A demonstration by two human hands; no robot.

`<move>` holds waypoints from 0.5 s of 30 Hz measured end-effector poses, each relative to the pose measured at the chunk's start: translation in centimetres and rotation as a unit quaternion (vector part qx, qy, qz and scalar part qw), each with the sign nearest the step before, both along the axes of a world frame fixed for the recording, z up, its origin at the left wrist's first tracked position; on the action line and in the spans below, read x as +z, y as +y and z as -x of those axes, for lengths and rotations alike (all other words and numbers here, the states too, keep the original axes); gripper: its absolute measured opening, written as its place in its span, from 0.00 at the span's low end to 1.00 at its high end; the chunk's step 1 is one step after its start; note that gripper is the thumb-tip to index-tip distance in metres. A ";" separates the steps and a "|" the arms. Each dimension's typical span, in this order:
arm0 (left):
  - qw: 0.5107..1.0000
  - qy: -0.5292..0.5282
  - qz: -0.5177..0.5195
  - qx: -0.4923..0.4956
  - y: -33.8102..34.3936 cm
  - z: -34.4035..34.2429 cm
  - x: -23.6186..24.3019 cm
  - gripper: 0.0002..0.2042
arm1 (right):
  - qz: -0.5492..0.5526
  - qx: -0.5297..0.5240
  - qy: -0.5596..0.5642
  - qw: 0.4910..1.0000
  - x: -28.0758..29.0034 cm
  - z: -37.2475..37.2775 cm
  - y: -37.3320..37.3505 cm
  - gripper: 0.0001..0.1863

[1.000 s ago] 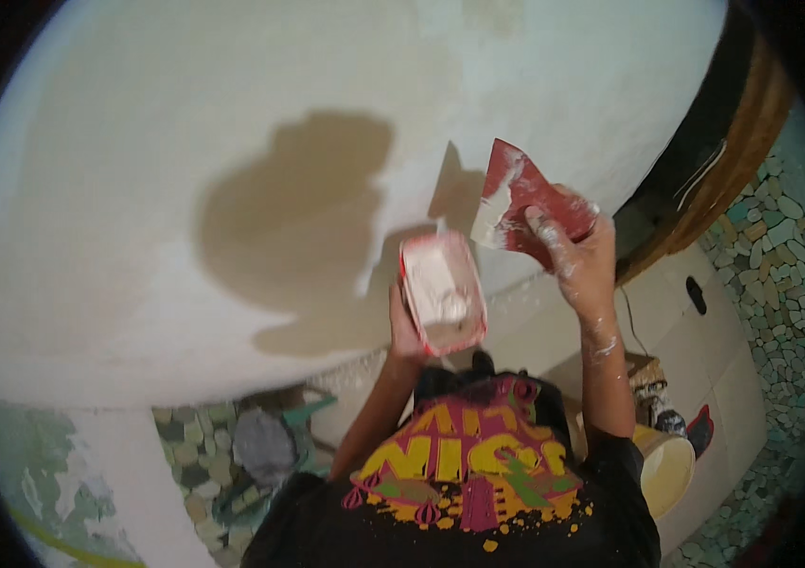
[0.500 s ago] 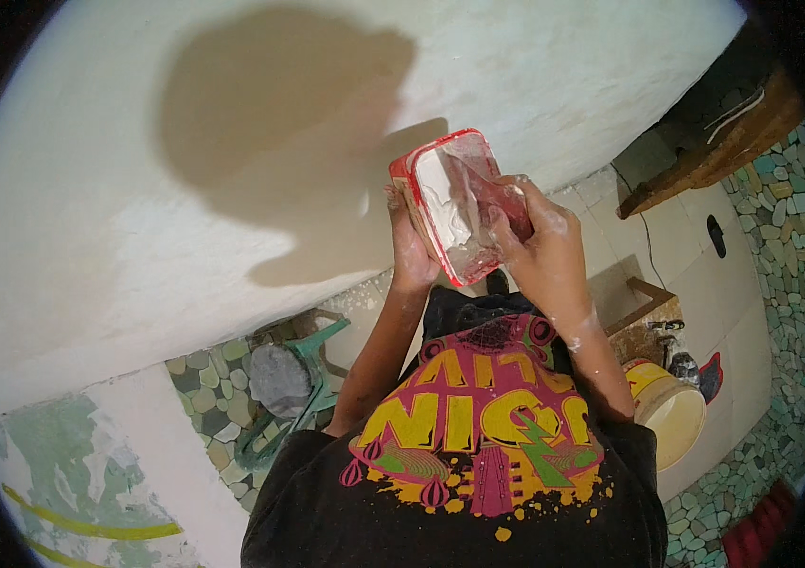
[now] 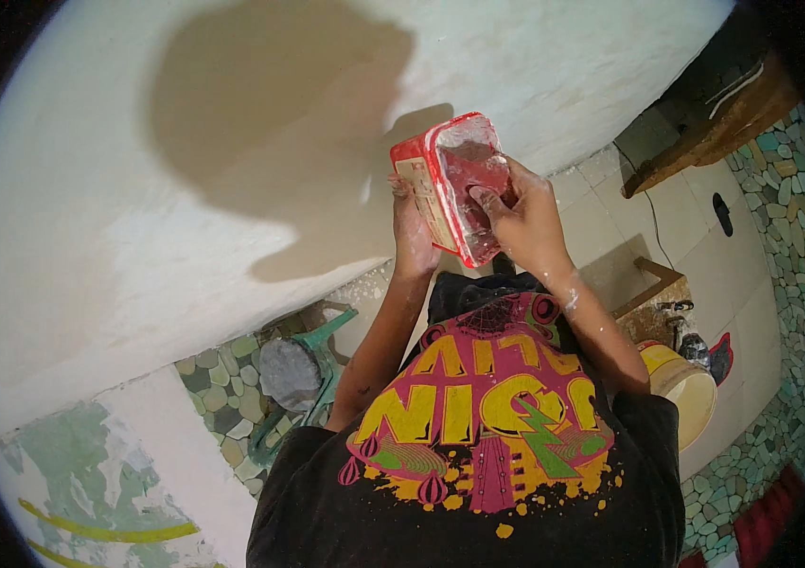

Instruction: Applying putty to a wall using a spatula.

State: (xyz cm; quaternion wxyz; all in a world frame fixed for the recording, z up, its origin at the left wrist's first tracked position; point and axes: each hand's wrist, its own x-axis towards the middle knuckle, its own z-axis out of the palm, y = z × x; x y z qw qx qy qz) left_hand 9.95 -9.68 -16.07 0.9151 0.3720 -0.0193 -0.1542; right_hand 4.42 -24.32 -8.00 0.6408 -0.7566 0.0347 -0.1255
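A red rectangular plastic tub [image 3: 428,186] with a pale label is tilted on its side in front of the wall, its opening facing me. White paste smears its rim. My left hand [image 3: 412,227] wraps round the tub's left side and underside, with the fingertips showing at its edge. Pinched between the thumb and fingers of my right hand [image 3: 527,216] is a flat red putty spreader [image 3: 480,178], lying within the tub's opening. The spreader hides most of the contents, and its far edge is hard to make out. White specks mark both hands and my right forearm.
A pale plastered wall [image 3: 90,218] rises close ahead and to the left. Behind my left arm stands a green plastic chair [image 3: 327,350] with a round grey object [image 3: 290,374]. To the right are a cream bucket [image 3: 684,402], a wooden piece [image 3: 653,293] and a slipper [image 3: 722,215].
The tub has turned and moved slightly up. The spreader has swept left across the opening, covering the white paste that showed there before. Both hands keep their hold.
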 end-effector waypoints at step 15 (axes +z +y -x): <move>0.997 0.074 -0.013 -0.029 -2.0 -0.7 2.4 0.43 | -0.326 -0.027 0.066 0.943 -1.5 0.3 -7.1 0.14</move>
